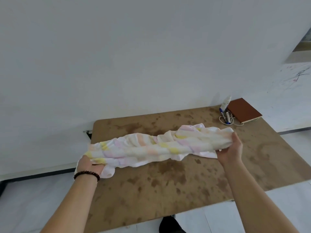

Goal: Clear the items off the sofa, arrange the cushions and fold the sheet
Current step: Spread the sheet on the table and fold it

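Your left hand (89, 165) clamps one end of the sheet (148, 147) at the table's (168, 190) left edge, fingertips buried in cloth. Your right hand (231, 148) grips the other end, toward the right edge. The sheet's bunched across the middle, corners lost in folds.

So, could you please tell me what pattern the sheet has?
White sheet with pastel yellow, pink and orange checks; head view.
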A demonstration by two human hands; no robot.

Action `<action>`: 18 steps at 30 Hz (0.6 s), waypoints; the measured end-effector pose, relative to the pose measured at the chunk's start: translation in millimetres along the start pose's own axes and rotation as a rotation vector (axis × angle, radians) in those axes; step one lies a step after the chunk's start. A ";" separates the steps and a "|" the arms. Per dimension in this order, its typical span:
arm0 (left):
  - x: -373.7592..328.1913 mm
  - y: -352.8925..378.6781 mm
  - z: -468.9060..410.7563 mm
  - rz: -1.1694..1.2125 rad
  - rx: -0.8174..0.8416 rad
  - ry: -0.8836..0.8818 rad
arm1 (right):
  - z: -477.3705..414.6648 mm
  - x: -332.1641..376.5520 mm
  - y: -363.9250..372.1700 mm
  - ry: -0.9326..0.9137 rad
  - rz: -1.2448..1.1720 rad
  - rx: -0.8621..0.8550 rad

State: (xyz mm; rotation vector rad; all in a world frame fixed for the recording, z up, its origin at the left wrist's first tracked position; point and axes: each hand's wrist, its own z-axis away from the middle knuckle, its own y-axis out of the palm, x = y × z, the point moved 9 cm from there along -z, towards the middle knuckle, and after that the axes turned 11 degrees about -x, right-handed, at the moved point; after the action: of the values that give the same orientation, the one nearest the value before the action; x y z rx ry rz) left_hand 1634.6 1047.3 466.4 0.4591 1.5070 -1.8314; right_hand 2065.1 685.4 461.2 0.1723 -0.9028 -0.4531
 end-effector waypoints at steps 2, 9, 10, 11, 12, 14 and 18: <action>-38.4 3.7 -15.7 -0.094 -0.027 0.161 | -11.5 -1.8 21.5 0.066 0.037 -0.088; -222.9 -49.7 -73.8 -0.246 -0.237 0.459 | -18.2 110.7 223.7 -0.152 0.102 0.271; -255.5 -65.3 -75.1 -0.209 -0.281 0.484 | -7.5 134.4 256.8 -0.180 0.070 0.320; -288.0 -82.4 -75.3 -0.211 -0.330 0.523 | 3.1 159.7 284.3 -0.223 0.050 0.336; -317.9 -100.1 -75.5 -0.177 -0.367 0.539 | 12.3 186.5 310.0 -0.271 0.008 0.360; -363.8 -139.9 -75.5 -0.125 -0.441 0.551 | 34.6 235.1 347.2 -0.336 -0.090 0.378; -421.8 -211.3 -89.4 0.510 -0.283 0.531 | 94.7 315.3 382.1 -0.438 -0.310 0.485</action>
State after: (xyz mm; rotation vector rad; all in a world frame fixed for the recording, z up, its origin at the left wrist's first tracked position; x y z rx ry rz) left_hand 1758.8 1271.6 872.4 1.1333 1.7479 -1.1241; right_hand 2275.6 889.0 871.8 0.6827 -1.4187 -0.5642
